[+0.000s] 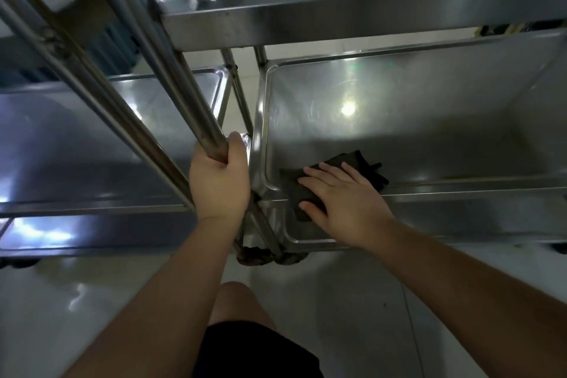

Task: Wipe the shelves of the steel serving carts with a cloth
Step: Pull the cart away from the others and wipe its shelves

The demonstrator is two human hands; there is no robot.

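The right hand (343,202) presses flat, fingers straight, on the dark cloth (337,175) at the near-left corner of the lower shelf (429,138). The left hand (217,181) grips the cart's upright post (184,101) beside it. Best to keep the palm flat and sweep outward in overlapping passes, working into the rim.

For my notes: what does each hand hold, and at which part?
Left hand grips the cart's upright post near its lower part. Right hand lies flat on the dark cloth, pressing it, not gripping.
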